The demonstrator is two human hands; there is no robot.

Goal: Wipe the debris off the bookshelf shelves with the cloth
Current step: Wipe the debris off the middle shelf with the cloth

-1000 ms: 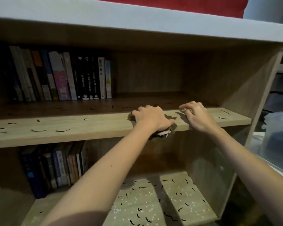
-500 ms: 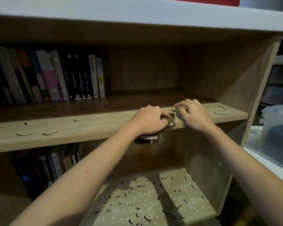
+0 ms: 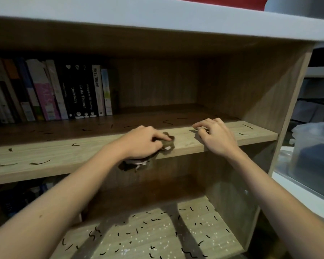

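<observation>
- Your left hand (image 3: 142, 142) sits on the front edge of the upper shelf (image 3: 64, 156), with the fingers curled round the brown cloth (image 3: 166, 144) and gripping it.
- Part of the cloth peeks out past your fingertips on the board. The rest hangs bunched below the shelf edge under your palm.
- Your right hand (image 3: 215, 137) rests just to the right, apart from the cloth, with its fingers bent and their tips on the same shelf. I cannot tell whether those fingers pinch anything.
- Thin black strands of debris (image 3: 39, 162) lie scattered along the upper shelf, to the left of your left hand, behind both hands, and near the right end.
- More debris covers the lower shelf (image 3: 176, 240), black curls mixed with white specks.
- Upright books (image 3: 82, 90) stand at the back left of the upper shelf, inside the wooden bookshelf (image 3: 269, 90).
- A clear plastic container (image 3: 314, 146) stands outside the bookshelf on the right.
</observation>
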